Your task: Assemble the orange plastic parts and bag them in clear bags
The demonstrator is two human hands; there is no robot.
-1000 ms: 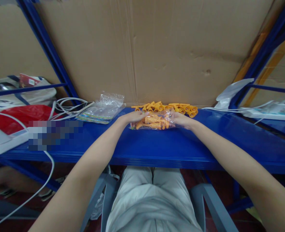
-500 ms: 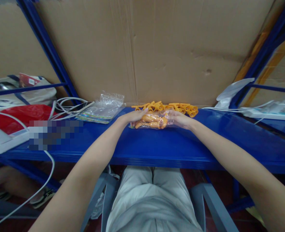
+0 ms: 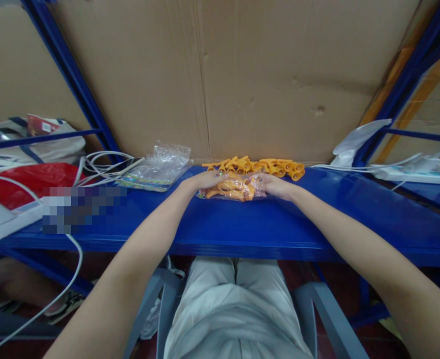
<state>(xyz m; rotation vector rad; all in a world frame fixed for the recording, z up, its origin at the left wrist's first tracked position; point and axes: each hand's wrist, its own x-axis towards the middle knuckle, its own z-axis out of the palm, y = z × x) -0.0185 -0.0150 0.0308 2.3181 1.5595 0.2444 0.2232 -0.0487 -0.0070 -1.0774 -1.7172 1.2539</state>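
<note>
A clear plastic bag with several orange plastic pieces inside lies on the blue table, between my two hands. My left hand is closed on the bag's left end, its fingers partly hidden. At the other end, my right hand grips the plastic, thumb and fingers bent toward the orange pieces. Just behind the bag, loose orange funnel-ended pieces lie in a row along the back of the table. Their exact kind is too small to make out.
Flat clear bags with a colourful printed edge lie left of my hands on the blue table. Farther left are white cables, a red bag and a white power strip. Cardboard stands behind. Another person's leg shows lower left.
Both hands stay on the bag. The left fingers have shifted slightly over its top, and the orange pieces inside have settled a little lower and flatter.
</note>
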